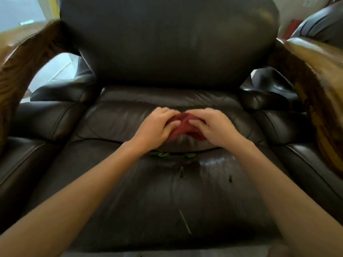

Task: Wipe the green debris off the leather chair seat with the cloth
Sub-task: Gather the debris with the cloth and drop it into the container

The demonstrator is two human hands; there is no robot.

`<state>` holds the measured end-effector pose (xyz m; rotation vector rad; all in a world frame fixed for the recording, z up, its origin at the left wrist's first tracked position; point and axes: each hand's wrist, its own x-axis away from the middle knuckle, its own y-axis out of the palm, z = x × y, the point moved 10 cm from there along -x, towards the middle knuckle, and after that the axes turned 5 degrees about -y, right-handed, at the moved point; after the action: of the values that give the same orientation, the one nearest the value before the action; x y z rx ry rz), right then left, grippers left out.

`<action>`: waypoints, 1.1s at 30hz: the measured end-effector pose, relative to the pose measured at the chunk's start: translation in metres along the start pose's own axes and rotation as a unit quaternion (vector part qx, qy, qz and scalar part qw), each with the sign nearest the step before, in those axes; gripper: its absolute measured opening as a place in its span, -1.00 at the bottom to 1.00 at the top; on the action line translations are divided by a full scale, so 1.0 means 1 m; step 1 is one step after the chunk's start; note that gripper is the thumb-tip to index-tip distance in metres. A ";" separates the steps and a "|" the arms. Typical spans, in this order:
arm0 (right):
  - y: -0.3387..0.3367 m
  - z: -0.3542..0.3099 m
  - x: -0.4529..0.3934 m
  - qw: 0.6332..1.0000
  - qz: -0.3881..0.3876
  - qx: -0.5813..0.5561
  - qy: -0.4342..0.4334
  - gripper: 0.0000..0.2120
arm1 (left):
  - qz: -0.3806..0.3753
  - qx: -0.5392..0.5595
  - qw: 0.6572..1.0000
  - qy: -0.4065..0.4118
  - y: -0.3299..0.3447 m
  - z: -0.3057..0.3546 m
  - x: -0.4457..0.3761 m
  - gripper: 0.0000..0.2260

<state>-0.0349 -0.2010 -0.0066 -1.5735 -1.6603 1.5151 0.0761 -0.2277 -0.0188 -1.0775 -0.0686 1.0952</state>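
Note:
A dark brown leather chair seat (148,197) fills the middle of the view. Both hands hold a bunched red cloth (182,127) over the rear part of the seat. My left hand (157,127) grips its left side and my right hand (213,127) grips its right side. Green debris (163,155) lies in the seat crease just in front of the hands. A leaf piece (181,171), a dark green speck (230,179) and a thin stem (184,222) lie farther forward on the seat.
The padded backrest (167,43) rises behind the hands. Wooden armrests curve on the left (22,58) and right (315,75), above leather side pads. Another dark leather chair (323,25) stands at the far right. Pale floor shows at the far left.

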 end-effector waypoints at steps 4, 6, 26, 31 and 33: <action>-0.017 0.031 0.008 0.991 0.112 0.071 0.016 -0.70 | 0.030 -0.058 0.997 0.036 0.019 0.016 -0.036 -0.74; 0.004 0.059 0.009 0.992 0.059 0.087 0.070 -0.63 | -0.005 -0.110 0.994 0.017 0.045 0.006 -0.049 -0.72; 0.078 0.022 0.051 0.978 -0.145 0.141 0.059 -0.64 | -0.128 -0.160 0.977 -0.049 0.070 -0.033 0.043 -0.69; 0.076 0.005 0.058 0.972 -0.201 0.097 0.074 -0.69 | -0.129 -0.122 0.981 -0.071 0.061 -0.030 0.067 -0.71; 0.070 -0.001 0.063 0.967 -0.230 0.068 0.081 -0.70 | -0.128 -0.100 0.985 -0.051 0.055 -0.023 0.075 -0.72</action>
<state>-0.0213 -0.1601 -0.0903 -1.1067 -1.6443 1.1948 0.0885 -0.1854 -0.1040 -1.1547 -0.3951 0.9232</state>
